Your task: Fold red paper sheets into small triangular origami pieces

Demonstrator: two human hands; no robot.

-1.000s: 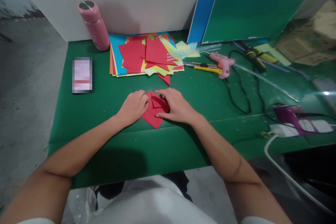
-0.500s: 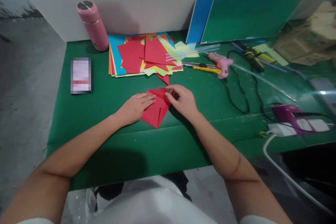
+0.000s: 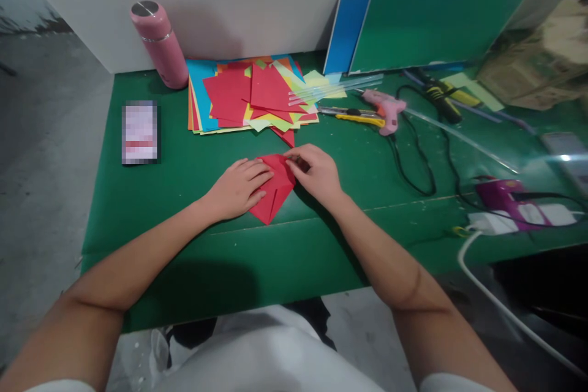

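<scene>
A folded red paper [image 3: 277,188] lies on the green table [image 3: 184,196] in front of me. My left hand [image 3: 236,187] rests flat on its left side, fingers stretched out and pressing it down. My right hand [image 3: 316,173] has its fingers curled and pinches the paper's upper right edge. The paper's lower point pokes out between both hands.
A stack of coloured paper sheets [image 3: 248,97] lies just behind. A pink bottle [image 3: 158,44] stands at the back left, a phone [image 3: 139,132] to the left. To the right lie a utility knife [image 3: 353,115], a pink glue gun [image 3: 384,110], black cables [image 3: 416,162] and a purple device [image 3: 509,199].
My right hand lifted off the paper's middle and moved to pinch its upper right edge. The left hand opened flatter and slid onto the paper. The paper now shows a narrower folded shape.
</scene>
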